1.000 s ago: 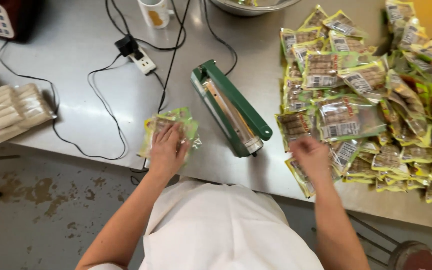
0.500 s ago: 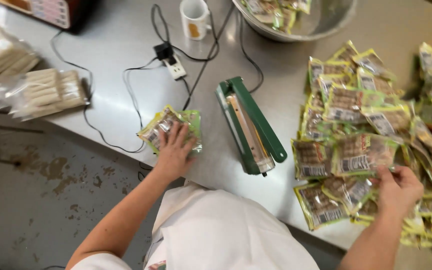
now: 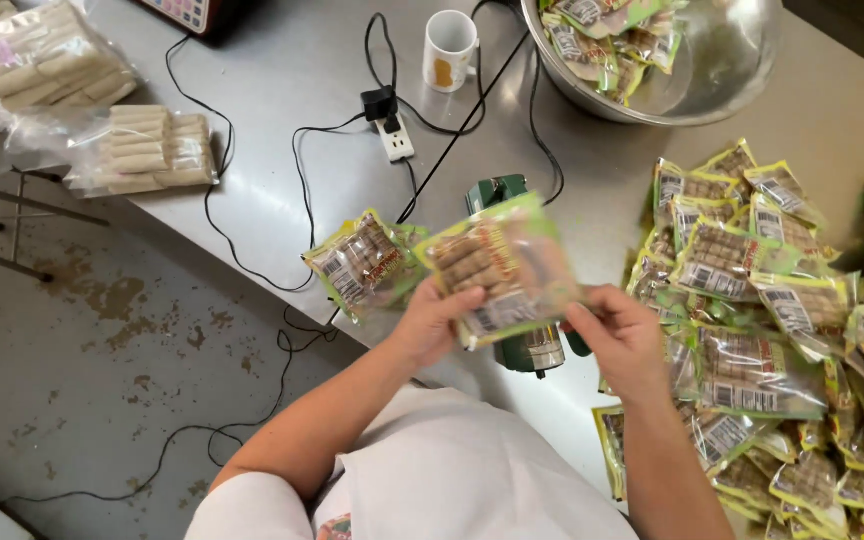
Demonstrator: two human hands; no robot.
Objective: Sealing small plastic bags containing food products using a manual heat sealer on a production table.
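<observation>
Two hands, left hand (image 3: 432,322) and right hand (image 3: 620,338), clamped on snack packet (image 3: 500,268) (green sealer (image 3: 532,345) mostly hidden behind).

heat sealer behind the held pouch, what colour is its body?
Dark green heat sealer, with a silvery metal end; head view, mostly hidden by the pouch.

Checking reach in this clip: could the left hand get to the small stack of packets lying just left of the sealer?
Probably yes. The left hand grips one edge of the held packet, so it would have to let go first. The small stack lies close beside it on the steel table, with nothing between them.
</observation>
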